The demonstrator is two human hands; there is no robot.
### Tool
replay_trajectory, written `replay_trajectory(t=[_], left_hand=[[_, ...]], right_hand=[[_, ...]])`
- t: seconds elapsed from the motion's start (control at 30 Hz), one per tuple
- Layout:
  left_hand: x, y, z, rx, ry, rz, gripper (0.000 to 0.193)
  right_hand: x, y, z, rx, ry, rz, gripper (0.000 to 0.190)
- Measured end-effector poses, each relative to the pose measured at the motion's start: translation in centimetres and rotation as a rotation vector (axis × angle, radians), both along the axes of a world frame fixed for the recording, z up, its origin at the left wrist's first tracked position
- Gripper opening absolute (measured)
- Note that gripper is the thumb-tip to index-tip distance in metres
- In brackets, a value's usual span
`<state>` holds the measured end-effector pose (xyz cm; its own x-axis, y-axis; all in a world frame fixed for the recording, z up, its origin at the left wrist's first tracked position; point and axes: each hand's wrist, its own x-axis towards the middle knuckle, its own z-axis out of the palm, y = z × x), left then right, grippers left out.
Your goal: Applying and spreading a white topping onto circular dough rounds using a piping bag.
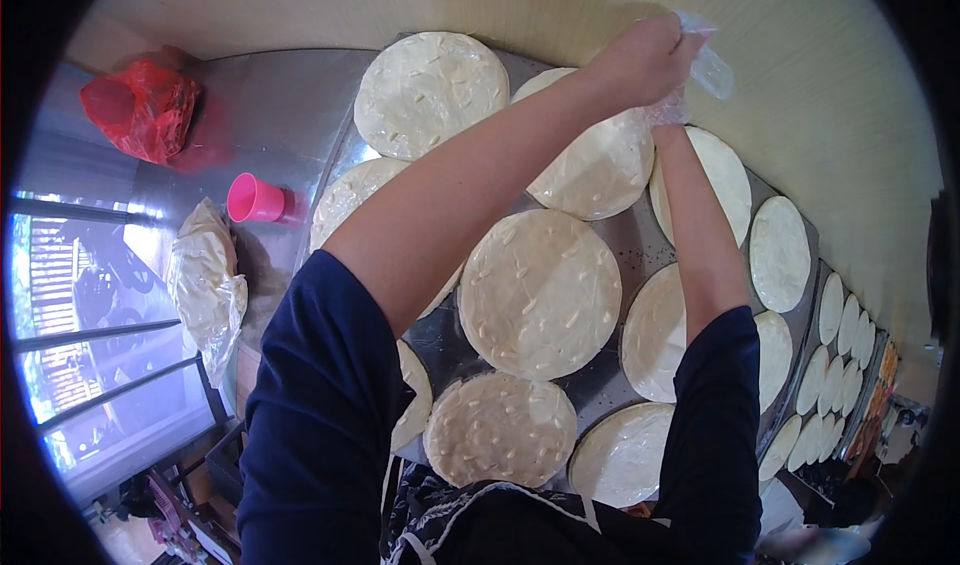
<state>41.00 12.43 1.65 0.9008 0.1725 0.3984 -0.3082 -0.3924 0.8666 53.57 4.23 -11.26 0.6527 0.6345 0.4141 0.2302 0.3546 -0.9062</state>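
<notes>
My left hand [651, 59] is raised over the far side of the tray, its fingers closed on thin clear plastic [711, 70] that looks like a disposable glove. The same kind of plastic wraps my right hand [666, 107] around the wrist. Most of the right hand is hidden behind the left, so its fingers cannot be made out. Below both arms, flat round dough discs [540, 295] lie on a dark metal tray [442, 336]. Several have a glossy surface with small pale raised bits. Nearest my hands is a disc [600, 164] partly covered by my left forearm.
A red plastic bag [142, 111], a pink cup [255, 197] and a clear bag with pale contents [206, 287] stand on the metal surface at left. More trays of smaller-looking discs [814, 377] run off to the right. A wood-toned wall [795, 77] borders the far side.
</notes>
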Motion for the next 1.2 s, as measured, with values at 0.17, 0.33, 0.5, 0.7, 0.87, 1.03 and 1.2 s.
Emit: replay_trajectory(t=[0.17,0.33,0.5,0.7,0.87,1.03,1.2], left_hand=[[0.5,0.9,-0.3,-0.030,-0.008,-0.001,0.040],[-0.3,0.6,0.4,-0.004,0.042,-0.003,0.041],[-1.5,1.2,0.6,-0.009,0.041,-0.002,0.042],[-1.8,1.1,1.0,-0.005,-0.072,-0.023,0.044],[-1.9,2.0,1.2,0.008,0.022,-0.019,0.045],[-2.1,2.9,0.8,-0.043,0.008,-0.025,0.045],[-1.8,2.4,0.6,-0.055,-0.074,-0.046,0.041]], right_hand=[[0.5,0.6,-0.1,-0.004,-0.037,-0.030,0.044],[1.3,1.6,-0.1,-0.021,-0.080,-0.056,0.044],[-0.3,1.6,-0.5,-0.018,-0.111,-0.069,0.043],[-0.3,1.4,-0.5,-0.039,-0.166,-0.119,0.043],[1.1,1.9,-1.0,-0.045,-0.192,-0.152,0.043],[1.4,3.1,-1.4,-0.050,-0.226,-0.184,0.042],[1.9,1.1,-1.1,-0.064,-0.269,-0.212,0.042]])
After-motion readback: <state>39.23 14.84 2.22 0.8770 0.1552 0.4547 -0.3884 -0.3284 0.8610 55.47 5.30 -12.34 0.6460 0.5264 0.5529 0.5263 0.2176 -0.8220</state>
